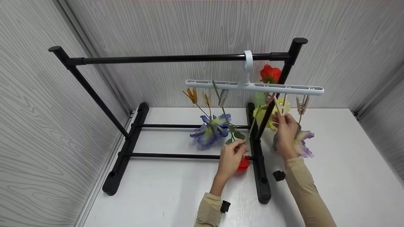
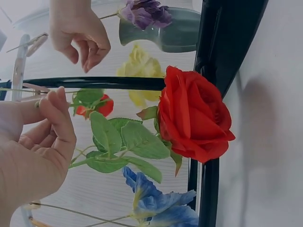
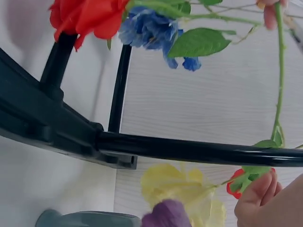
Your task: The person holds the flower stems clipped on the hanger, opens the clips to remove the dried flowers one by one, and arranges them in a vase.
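Stem [image 3: 280, 78], green, pinched by the left hand [image 1: 231, 157], slanting up rightward below the hanger [image 1: 246, 85]; right hand [image 1: 288, 135], nearer the wooden clothespin [image 1: 278, 106], has curled fingers, but whether they grip it I cannot tell.

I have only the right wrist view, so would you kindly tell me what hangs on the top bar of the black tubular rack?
Observer: In the head view, a pale plastic hanger with a straight slotted bar hooks over the top bar, nearer the right-hand end of the black tubular rack.
Operator: Thank you; which hand pinches the slender green stem at the upper right of my picture?
Observer: The person's left hand, as the left wrist view also shows.
Operator: And what is the right hand closest to?
Observer: In the head view, the lower end of a pale tan clothespin under the hanger; whether the fingers grip it, I cannot tell.
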Motion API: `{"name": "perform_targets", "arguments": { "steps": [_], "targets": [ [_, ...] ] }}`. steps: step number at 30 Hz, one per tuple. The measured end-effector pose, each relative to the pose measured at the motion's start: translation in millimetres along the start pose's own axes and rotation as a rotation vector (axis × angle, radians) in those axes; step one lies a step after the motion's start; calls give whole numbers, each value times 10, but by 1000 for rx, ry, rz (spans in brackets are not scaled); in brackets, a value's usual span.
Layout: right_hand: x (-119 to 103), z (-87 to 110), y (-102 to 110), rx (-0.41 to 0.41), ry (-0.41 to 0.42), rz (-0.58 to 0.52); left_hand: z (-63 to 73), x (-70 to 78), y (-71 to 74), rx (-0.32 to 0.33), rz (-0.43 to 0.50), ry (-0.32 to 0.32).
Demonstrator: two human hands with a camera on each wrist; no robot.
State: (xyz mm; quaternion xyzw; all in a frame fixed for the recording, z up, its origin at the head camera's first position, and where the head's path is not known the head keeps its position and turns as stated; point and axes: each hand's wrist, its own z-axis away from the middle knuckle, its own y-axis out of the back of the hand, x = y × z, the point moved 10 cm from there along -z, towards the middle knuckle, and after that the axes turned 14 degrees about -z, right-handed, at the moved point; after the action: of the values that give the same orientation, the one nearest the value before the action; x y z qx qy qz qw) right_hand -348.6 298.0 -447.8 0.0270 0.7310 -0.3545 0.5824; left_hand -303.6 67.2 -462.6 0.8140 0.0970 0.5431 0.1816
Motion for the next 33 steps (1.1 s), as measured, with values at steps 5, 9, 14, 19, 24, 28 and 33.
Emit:
{"name": "perform_targets", "arguments": {
  "steps": [5, 9, 14, 19, 24, 28, 33],
  "targets": [
    [-3, -181, -67, 5, -44, -3, 0, -33, 8, 3, 39, 9],
    [-2, -296, -145, -14, -61, -47, -11, -43, 62, 23, 8, 2],
    [103, -404, -241, -74, -153, -151, -12, -55, 142, 52, -91, -10],
    [241, -444, -322, -195, -298, -181, -2, 4, 203, 96, -250, -76],
    [241, -466, -365, -281, -298, -113, 29, 92, 246, 156, -447, -153],
    [192, -494, -382, -278, -302, -172, 43, 86, 266, 174, -493, -148],
    [147, -557, -344, -159, -331, -276, 131, 13, 286, 184, -411, -89]
  ]
}}
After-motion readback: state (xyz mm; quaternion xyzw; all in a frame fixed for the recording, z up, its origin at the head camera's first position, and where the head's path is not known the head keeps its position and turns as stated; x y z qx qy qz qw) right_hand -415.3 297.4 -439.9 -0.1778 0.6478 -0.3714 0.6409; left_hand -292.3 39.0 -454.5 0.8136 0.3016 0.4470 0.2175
